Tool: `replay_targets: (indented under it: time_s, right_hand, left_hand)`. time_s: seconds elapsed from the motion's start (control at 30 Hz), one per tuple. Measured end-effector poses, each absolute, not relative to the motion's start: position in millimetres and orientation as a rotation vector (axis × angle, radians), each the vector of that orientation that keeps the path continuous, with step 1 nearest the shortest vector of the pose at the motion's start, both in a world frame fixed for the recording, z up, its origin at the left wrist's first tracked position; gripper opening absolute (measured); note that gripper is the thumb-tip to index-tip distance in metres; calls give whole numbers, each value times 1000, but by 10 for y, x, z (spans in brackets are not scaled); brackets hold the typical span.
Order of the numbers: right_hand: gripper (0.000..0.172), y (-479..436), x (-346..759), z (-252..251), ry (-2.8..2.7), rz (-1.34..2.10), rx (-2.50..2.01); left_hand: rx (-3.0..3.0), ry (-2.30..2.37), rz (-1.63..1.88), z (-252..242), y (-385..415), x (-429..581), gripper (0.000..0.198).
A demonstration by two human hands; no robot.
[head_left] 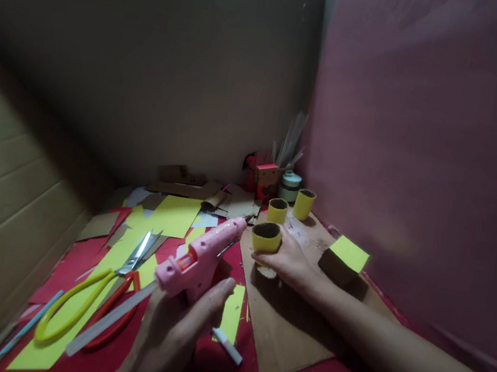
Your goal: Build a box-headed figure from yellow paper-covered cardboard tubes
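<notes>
My left hand (179, 323) is wrapped round the grip of a pink hot glue gun (202, 256), with a clear glue stick (109, 318) poking out of its back end. The nozzle points away and to the right, near a yellow paper-covered tube (265, 243). That short tube is held upright by my right hand (287, 258), its dark open end facing up. Under it a small pale, ragged-edged round piece (265, 270) shows in part. Two similar yellow tubes, a nearer one (277, 210) and a farther one (304, 205), stand behind.
A cardboard sheet (283, 343) lies under my right hand, with a yellow-topped cardboard box (346, 260) on it. Scissors (127, 271) and yellow paper (174, 216) cover the left of the red table. A lidded jar (290, 185) stands by the pink wall (428, 142).
</notes>
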State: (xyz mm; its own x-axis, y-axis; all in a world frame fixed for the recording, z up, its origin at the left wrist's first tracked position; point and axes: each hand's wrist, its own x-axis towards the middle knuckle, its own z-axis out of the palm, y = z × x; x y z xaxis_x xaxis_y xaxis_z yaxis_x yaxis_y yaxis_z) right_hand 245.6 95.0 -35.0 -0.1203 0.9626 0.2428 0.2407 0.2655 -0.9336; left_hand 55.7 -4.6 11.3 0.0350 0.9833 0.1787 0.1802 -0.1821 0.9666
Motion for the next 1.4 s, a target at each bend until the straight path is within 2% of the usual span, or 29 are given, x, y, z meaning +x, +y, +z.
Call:
replay_targets:
  time_s: [0.13, 0.3, 0.47, 0.6, 0.77, 1.4]
  right_hand:
    - [36, 872, 2473, -319, -1664, 893, -1152]
    - [41, 838, 2557, -339, -1764, 877, -1034]
    - [34, 823, 2591, -333, -1838, 876, -1029]
    - [40, 789, 2594, -355, -1885, 860, -998]
    - [44, 747, 2584, -402, -1915, 831, -967]
    - [43, 701, 2581, -384, -1933, 804, -936]
  left_hand:
    - [1517, 1347, 1238, 194, -82, 597, 27]
    - [1525, 1349, 1175, 242, -59, 618, 37]
    - [1469, 1367, 1092, 150, -8, 598, 40]
    - [1455, 1298, 1028, 101, 11, 604, 45]
    - [1482, 1302, 1005, 110, 5, 609, 33]
    - [1587, 1225, 1063, 90, 63, 643, 38]
